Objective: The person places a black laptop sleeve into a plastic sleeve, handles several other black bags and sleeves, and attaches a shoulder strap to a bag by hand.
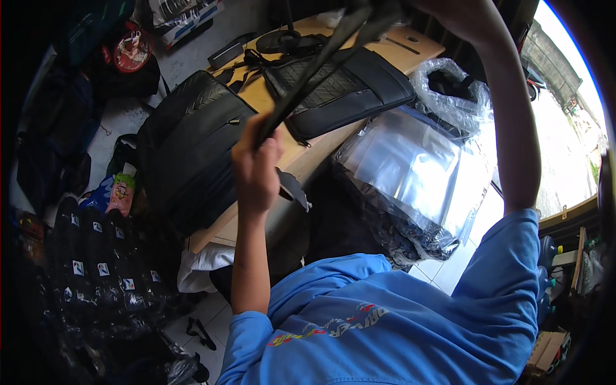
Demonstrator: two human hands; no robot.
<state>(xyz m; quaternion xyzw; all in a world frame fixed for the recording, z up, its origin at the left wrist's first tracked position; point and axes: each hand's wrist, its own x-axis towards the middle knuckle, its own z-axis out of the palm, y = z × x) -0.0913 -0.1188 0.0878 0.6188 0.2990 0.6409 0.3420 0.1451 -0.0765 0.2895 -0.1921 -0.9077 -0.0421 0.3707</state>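
My left hand (258, 168) is closed round a long black strap (301, 90) that runs up and to the right, doubled and blurred by motion. High at the top edge, my right hand (452, 18) is raised beside the strap's upper end; its fingers are cut off by the frame, so their grip is hidden. Beneath the strap, a flat black bag panel (359, 83) with a quilted pattern lies on the wooden table (321, 151). A bulky black backpack (192, 141) with a chevron-patterned top sits left of my left hand.
Clear plastic-wrapped packs (410, 160) are stacked right of the table, with crumpled plastic (443, 77) behind. Several wrapped black items (96, 269) lie at lower left, near a green-and-pink packet (122, 192). A red round object (133, 51) is at the far left.
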